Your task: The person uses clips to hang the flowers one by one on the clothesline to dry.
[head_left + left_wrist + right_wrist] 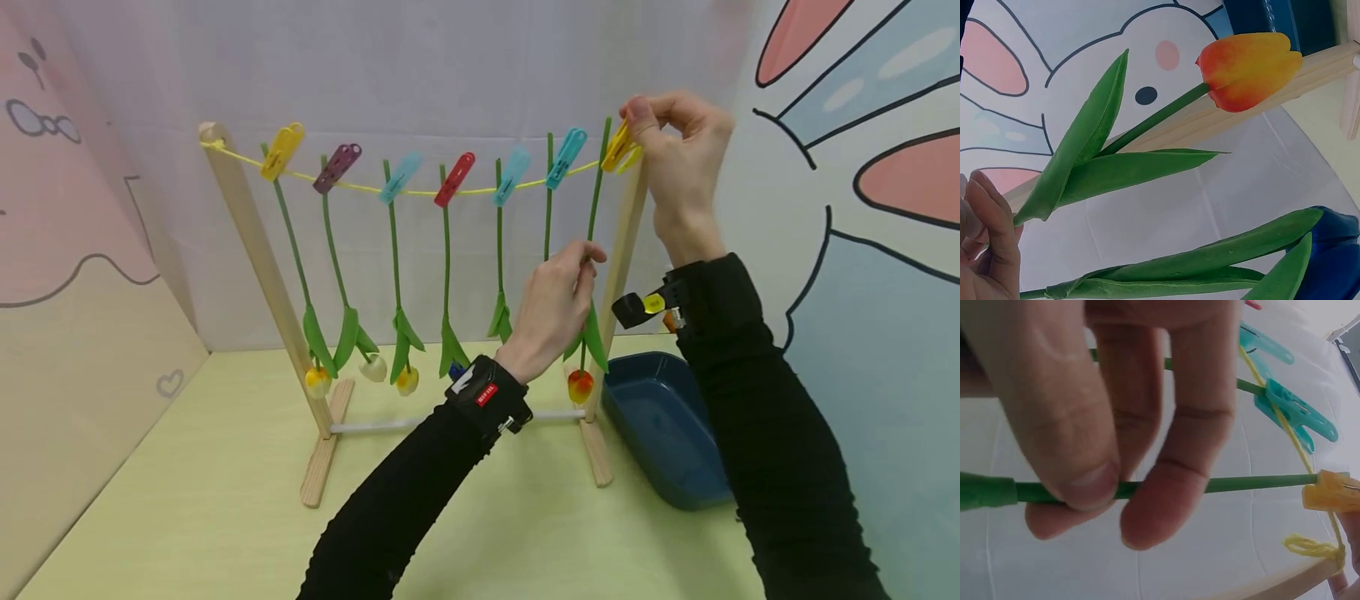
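My left hand [551, 300] pinches the green stem of a red-and-yellow artificial tulip [580, 387] between thumb and fingers, just above its leaves. The tulip hangs head down beside the rack's right post. Up at the yellow string [480, 192], my right hand [686, 158] pinches a yellow clothespin [617, 148] at the stem's upper end. In the right wrist view, the clothespin [1330, 490] sits across stem and string. A blue tulip [1335, 256] hangs next to the red-and-yellow one in the left wrist view; my left hand mostly hides it in the head view.
Several more tulips hang from the string by coloured clothespins, among them a red one [454, 180] and a purple one [337, 168]. A wooden rack [258, 267] carries the string. A dark blue basin [667, 425] stands right of it on the pale green tabletop [187, 467].
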A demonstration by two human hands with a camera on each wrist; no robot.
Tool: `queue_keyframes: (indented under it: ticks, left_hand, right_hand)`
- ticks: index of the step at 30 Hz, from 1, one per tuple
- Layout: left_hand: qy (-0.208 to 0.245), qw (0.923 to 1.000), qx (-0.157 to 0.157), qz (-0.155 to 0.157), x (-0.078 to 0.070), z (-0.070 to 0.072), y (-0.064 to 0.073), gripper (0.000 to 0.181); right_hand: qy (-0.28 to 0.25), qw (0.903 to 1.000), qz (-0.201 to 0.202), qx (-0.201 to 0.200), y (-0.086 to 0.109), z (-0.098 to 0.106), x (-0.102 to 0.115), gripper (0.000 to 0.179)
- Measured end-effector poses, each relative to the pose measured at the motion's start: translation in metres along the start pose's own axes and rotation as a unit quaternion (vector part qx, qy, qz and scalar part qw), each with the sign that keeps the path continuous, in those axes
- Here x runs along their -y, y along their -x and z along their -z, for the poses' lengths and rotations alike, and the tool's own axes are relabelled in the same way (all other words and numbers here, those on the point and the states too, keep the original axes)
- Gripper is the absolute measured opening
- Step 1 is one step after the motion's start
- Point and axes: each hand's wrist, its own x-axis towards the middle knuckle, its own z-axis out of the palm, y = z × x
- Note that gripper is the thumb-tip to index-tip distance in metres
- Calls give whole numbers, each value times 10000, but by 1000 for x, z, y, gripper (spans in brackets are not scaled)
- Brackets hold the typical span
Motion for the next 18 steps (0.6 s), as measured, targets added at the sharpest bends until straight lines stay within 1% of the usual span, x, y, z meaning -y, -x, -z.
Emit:
queue_keyframes:
  ticks: [4,6,9,12,14,16,18]
  left_hand:
    - [56,10000,42,31,-1,-1,0,22]
    - [83,9999,58,51,-1,-1,0,22]
    - [79,9999,54,73,-2,-1,-1,21]
    - [148,9998,98,124,-2,0,-1,20]
    - [192,9996,149,141,-2,1,2,21]
    - [225,9995,175,106,-2,4,8,23]
    - [182,9997,140,24,-1,7,18,25]
  right_hand:
    - [-28,9998,-146,-128,1,-2,-4,19]
    - [-56,9997,-191,-119,2,-2,-4,17]
    - [60,9999,-138,-41,3,-2,-5,17]
    - [410,9992,-32,30,5,1,-5,15]
    - [801,9967,99,65,7,3,-4,15]
    - [1211,9920,336,85,14,5,-4,22]
    - [1512,9869,549,102,24,10,-3,31]
